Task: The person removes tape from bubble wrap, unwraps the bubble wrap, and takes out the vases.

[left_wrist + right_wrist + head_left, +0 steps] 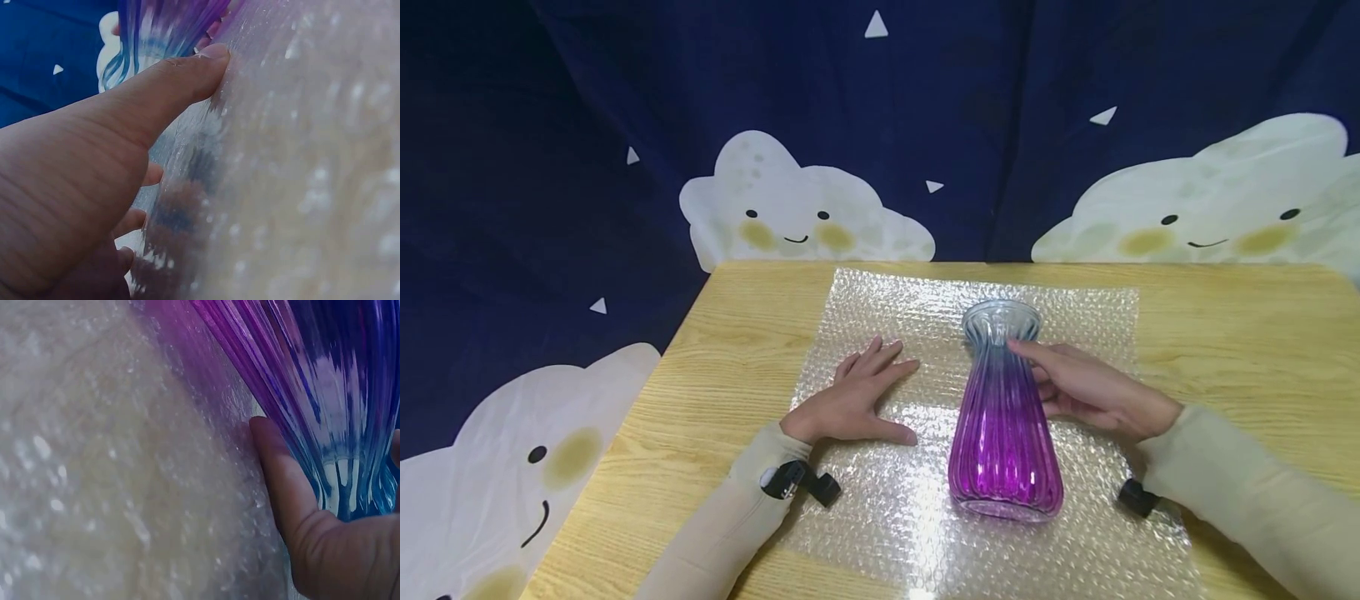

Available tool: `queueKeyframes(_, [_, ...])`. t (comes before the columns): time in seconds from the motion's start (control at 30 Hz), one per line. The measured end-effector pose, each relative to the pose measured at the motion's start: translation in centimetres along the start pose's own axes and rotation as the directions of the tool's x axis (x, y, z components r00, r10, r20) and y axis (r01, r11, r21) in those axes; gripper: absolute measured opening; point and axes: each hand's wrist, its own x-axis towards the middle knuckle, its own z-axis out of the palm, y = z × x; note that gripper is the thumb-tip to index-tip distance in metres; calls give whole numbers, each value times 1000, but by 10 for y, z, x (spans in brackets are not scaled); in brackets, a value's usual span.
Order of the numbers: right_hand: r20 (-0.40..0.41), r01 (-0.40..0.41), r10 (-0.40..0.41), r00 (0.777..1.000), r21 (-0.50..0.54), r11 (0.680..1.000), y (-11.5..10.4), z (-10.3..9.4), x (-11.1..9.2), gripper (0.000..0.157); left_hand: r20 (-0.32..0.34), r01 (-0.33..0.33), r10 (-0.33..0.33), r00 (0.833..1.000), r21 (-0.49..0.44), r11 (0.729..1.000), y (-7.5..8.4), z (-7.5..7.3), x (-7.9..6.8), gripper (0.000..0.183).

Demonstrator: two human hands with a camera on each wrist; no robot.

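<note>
A ribbed glass vase [1003, 425], clear blue at its flared mouth and purple toward its base, is over a sheet of bubble wrap [880, 508]. Its mouth points to the far side, its base toward me; whether its whole side touches the wrap I cannot tell. My right hand [1086, 390] holds the vase near the neck, thumb on top and fingers at its right side, partly hidden. In the right wrist view the blue-purple glass [337, 419] is beside that hand. Left of the vase, my left hand [853, 400] rests on the wrap, fingers spread.
A wooden table [700, 400] carries the wrap and extends on both sides of it. Behind hangs a dark blue curtain [820, 75] printed with smiling clouds and white triangles. Each wrist bears a small black camera, such as the left camera [826, 489].
</note>
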Motion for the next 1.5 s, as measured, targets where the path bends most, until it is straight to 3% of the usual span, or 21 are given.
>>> queueKeyframes(0.5, [-76,19,-12,997,88,996,5,5,5,61,4,-3,3,1000,3,1000,-1,1,0,105])
queueKeyframes(0.73, [-76,17,-7,997,133,991,6,8,7,72,2,4,-4,1000,-5,1000,-1,1,-1,106])
queueKeyframes(0.93, [-74,22,-5,997,232,972,8,11,10,68,3,-1,1,1000,-1,1000,0,1,0,105])
queueKeyframes(1.13, [-19,47,-43,999,346,937,10,16,11,59,2,-11,11,1000,6,1000,0,0,0,105])
queueKeyframes(1.3, [-24,72,-68,997,365,928,10,20,11,66,-4,-15,15,1000,11,1000,0,0,0,105])
queueKeyframes(1.5, [-46,78,-65,997,384,920,10,25,14,51,2,-9,9,1000,15,1000,1,0,0,105])
